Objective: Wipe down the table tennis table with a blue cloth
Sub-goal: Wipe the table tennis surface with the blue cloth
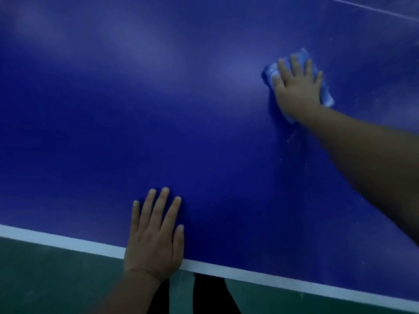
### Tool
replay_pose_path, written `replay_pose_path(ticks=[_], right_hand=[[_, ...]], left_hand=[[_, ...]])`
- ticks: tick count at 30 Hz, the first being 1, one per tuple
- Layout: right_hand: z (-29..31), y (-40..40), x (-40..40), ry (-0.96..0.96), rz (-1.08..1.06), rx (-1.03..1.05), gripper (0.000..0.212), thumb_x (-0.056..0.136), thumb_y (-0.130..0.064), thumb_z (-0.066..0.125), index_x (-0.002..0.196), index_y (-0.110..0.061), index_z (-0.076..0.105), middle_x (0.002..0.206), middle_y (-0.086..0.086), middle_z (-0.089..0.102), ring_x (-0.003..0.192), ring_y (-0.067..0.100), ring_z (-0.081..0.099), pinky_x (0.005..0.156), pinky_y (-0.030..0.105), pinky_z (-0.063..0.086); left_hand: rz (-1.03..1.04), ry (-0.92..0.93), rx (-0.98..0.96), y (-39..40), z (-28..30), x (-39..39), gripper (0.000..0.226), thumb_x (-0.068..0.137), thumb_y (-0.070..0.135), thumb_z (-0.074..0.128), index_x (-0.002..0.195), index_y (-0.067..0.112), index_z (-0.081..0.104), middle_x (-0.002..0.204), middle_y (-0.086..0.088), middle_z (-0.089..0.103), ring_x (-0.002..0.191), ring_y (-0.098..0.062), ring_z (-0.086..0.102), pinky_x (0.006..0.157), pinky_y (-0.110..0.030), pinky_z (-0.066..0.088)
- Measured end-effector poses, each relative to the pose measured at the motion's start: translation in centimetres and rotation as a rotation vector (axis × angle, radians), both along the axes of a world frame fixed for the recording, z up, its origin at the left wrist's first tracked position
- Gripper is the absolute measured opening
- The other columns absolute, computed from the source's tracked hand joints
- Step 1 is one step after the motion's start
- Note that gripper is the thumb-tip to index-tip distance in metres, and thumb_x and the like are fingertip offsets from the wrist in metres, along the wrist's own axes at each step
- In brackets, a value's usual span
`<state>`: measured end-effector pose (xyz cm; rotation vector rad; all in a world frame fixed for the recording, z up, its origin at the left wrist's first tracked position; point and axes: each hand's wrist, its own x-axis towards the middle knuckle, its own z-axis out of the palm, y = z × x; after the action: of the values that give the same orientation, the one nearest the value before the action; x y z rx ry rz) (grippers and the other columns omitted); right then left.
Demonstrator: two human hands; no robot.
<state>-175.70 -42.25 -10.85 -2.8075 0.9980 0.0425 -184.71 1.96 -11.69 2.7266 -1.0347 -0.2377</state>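
Note:
The dark blue table tennis table (158,121) fills most of the view. Far out on its right side my right hand (295,86) lies flat with fingers spread, pressing a folded light blue cloth (271,70) onto the surface. The cloth shows at the fingertips and on both sides of the hand. My left hand (155,234) rests flat near the table's near edge, fingers straight and pointing away from me, its heel across the white edge line (56,241).
A thin white line (367,6) crosses the table's far right corner. Pale dusty streaks (294,137) mark the surface near my right forearm. Below the table edge lies green floor (45,279), and my dark trouser legs (208,295) show there.

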Motion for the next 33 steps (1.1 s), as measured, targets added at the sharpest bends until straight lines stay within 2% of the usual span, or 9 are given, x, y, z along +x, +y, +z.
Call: replay_pose_path(ticks=[2,7,9,13,15,23,29,31,33], right_hand=[[-0.5,4.7,-0.7,-0.026,0.050,-0.064,0.057,0.102,-0.047,0.024,0.155,-0.028,0.028,0.165,0.005,0.018,0.150,0.041,0.012,0.117,0.067,0.006],[-1.5,18.1,-12.6,0.048,0.983,0.034,0.054,0.103,-0.055,0.023,0.154,-0.037,0.024,0.164,-0.001,0.019,0.152,0.034,0.007,0.119,0.059,-0.001],[-1.0,12.4,-13.0,0.034,0.836,0.035,0.057,0.102,-0.058,0.017,0.155,-0.035,0.023,0.164,-0.002,0.018,0.151,0.034,0.010,0.119,0.057,0.000],[0.5,-2.9,-12.3,0.071,-0.153,-0.036,0.060,0.101,-0.052,0.017,0.158,-0.031,0.021,0.167,0.000,0.009,0.152,0.035,0.006,0.119,0.062,0.005],[1.0,-3.7,-12.8,0.044,-0.393,0.029,0.061,0.100,-0.052,0.017,0.158,-0.032,0.018,0.167,-0.002,0.007,0.152,0.034,0.002,0.119,0.062,0.002],[-0.7,11.3,-18.5,0.064,0.795,0.017,0.053,0.103,-0.054,0.026,0.153,-0.038,0.028,0.164,-0.002,0.020,0.152,0.034,0.011,0.119,0.058,0.003],[0.9,-2.1,-13.3,0.023,-0.413,0.067,0.059,0.101,-0.053,0.016,0.157,-0.036,0.016,0.167,-0.003,0.004,0.152,0.032,-0.001,0.118,0.063,-0.001],[0.6,1.7,-10.8,0.027,-0.402,0.015,0.058,0.103,-0.050,0.020,0.158,-0.032,0.018,0.167,0.001,0.007,0.151,0.038,0.003,0.116,0.066,0.002],[-0.6,8.5,-8.9,-0.018,-0.009,-0.035,0.055,0.103,-0.047,0.027,0.156,-0.030,0.027,0.165,0.004,0.017,0.150,0.041,0.011,0.116,0.067,0.003]], left_hand=[[0.000,0.013,0.010,0.0,0.1,0.1,0.057,0.095,0.035,0.035,0.144,0.009,0.046,0.157,-0.014,0.033,0.149,-0.033,0.021,0.118,-0.059,0.014],[0.005,0.018,0.043,-0.1,0.3,0.1,0.059,0.094,0.036,0.034,0.144,0.008,0.047,0.157,-0.015,0.032,0.148,-0.034,0.021,0.118,-0.058,0.013],[0.004,0.011,0.047,0.0,0.2,0.1,0.059,0.093,0.036,0.034,0.144,0.008,0.046,0.157,-0.015,0.032,0.148,-0.034,0.020,0.119,-0.057,0.012],[0.001,0.010,0.064,0.1,0.2,0.1,0.060,0.093,0.037,0.033,0.145,0.008,0.045,0.157,-0.016,0.031,0.149,-0.033,0.019,0.119,-0.056,0.010],[0.002,0.002,0.075,0.1,0.2,0.1,0.060,0.094,0.037,0.033,0.145,0.008,0.045,0.157,-0.016,0.031,0.149,-0.033,0.019,0.119,-0.056,0.010],[0.011,0.006,0.085,-0.1,0.5,0.1,0.060,0.093,0.038,0.033,0.145,0.009,0.044,0.157,-0.015,0.032,0.149,-0.034,0.020,0.119,-0.057,0.011],[0.102,0.055,0.054,-1.1,1.8,0.2,0.061,0.092,0.039,0.034,0.138,0.005,0.052,0.151,-0.016,0.042,0.142,-0.034,0.031,0.120,-0.051,0.012],[0.153,0.072,-0.017,-2.2,2.5,1.3,0.060,0.091,0.039,0.035,0.137,0.003,0.051,0.149,-0.017,0.043,0.139,-0.034,0.035,0.121,-0.049,0.012],[0.144,0.059,-0.062,-4.1,3.0,3.3,0.060,0.092,0.039,0.035,0.137,0.002,0.051,0.149,-0.018,0.043,0.139,-0.035,0.036,0.120,-0.050,0.013]])
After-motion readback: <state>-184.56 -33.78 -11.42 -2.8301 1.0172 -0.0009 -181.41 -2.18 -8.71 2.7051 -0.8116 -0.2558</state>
